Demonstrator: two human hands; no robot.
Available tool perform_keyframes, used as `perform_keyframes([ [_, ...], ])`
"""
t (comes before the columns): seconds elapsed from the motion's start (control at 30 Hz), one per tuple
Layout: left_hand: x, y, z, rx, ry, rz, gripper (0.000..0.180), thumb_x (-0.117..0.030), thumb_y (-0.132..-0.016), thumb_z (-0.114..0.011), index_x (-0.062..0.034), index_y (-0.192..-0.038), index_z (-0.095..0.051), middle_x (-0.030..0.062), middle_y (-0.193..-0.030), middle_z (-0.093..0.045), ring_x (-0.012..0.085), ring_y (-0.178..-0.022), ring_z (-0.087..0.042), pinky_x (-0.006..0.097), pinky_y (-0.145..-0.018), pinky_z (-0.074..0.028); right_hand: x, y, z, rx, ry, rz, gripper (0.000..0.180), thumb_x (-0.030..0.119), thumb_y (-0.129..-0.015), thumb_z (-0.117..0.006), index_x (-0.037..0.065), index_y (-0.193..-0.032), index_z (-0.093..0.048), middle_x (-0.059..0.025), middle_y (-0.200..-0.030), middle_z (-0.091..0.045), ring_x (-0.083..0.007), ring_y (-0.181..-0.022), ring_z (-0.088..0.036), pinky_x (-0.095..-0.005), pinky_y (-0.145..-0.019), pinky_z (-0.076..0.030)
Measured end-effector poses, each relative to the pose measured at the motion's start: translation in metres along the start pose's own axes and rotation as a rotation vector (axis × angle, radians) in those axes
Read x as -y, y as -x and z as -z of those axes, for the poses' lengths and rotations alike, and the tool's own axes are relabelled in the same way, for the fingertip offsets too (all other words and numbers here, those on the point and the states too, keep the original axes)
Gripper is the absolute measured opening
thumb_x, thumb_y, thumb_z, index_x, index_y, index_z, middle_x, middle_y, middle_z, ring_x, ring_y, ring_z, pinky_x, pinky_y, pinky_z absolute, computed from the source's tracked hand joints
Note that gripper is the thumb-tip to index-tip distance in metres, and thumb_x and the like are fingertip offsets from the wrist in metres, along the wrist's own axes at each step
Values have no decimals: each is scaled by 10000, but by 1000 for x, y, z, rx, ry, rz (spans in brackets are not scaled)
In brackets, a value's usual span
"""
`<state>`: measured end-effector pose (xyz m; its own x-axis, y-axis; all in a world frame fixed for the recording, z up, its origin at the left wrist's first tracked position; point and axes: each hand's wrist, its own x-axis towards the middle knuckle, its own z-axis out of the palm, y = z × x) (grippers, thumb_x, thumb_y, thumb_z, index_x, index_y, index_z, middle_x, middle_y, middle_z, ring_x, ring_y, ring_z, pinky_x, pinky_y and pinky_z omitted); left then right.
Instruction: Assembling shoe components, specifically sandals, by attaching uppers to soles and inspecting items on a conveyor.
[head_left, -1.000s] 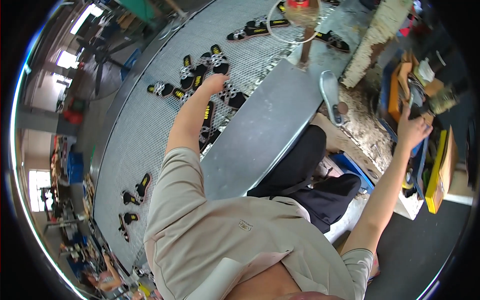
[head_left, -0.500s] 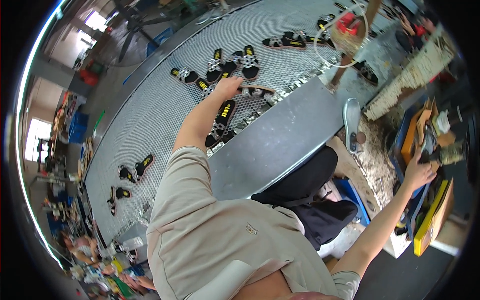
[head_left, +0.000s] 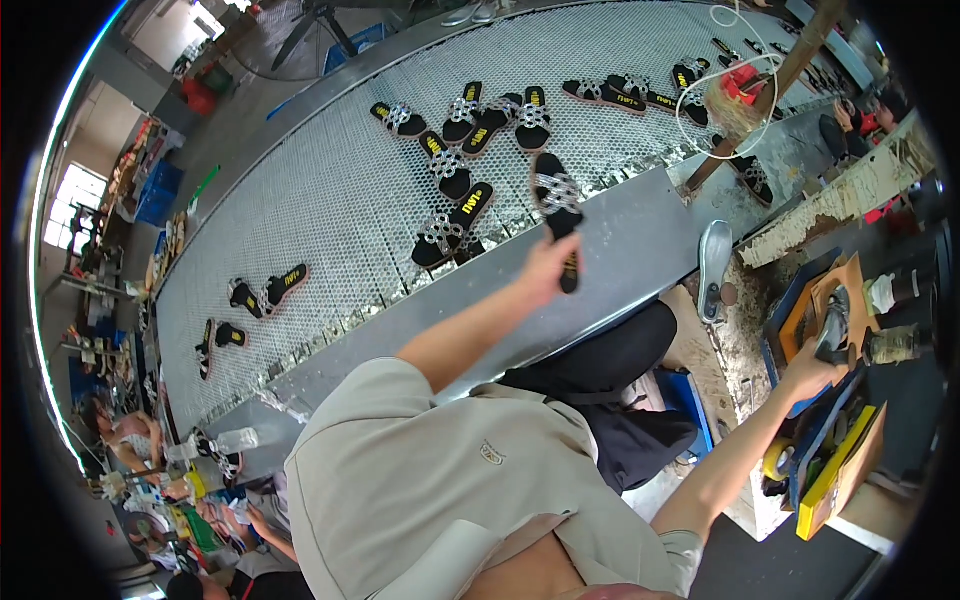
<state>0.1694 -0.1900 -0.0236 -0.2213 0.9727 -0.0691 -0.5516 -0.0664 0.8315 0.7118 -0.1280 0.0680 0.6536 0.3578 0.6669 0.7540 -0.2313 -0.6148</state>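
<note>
While left hand point(head_left: 545, 268) grips sandal point(head_left: 558, 205) (black)

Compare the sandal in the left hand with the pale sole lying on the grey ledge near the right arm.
The sandal is black with a silvery woven strap; the pale sole is plain light grey with no strap. The sandal is gripped at one end by the left hand and sticks out over the mesh conveyor; the sole lies flat and untouched. Both are long, narrow and foot-shaped.

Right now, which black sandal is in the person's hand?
The black sandal with the silver woven strap, gripped at its heel by the left hand. All the others lie loose on the grey mesh belt.
</note>
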Motion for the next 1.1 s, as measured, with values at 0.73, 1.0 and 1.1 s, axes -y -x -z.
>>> perform_keyframes([
  [0.73,-76,130,222,-949,320,-561,874,-837,-969,-444,5,-1158,-585,127,-978,-667,277,-844,-709,443,-811,-618,217,380,145,1518,-908,358,586,295,-832,-863,-42,-1208,-566,-208,-1077,-723,-313,-981,-716,-409,-909,-544],
  [1.0,23,84,11,-116,315,-96,830,-762,-1047,-283,-68,-1416,-549,141,-1297,-674,316,-1221,-659,490,-1037,-550,207,348,121,1184,-885,222,637,246,-847,-860,-68,-1309,-552,-235,-1173,-716,-342,-1104,-718,-420,-969,-546],
  [1.1,30,76,-60,151,276,-48,749,-696,-1082,-319,-35,-1337,-562,135,-1154,-707,275,-1083,-704,453,-990,-577,201,319,81,935,-845,190,702,278,-841,-869,-73,-1338,-517,-262,-1201,-707,-380,-1128,-709,-438,-989,-538],
])
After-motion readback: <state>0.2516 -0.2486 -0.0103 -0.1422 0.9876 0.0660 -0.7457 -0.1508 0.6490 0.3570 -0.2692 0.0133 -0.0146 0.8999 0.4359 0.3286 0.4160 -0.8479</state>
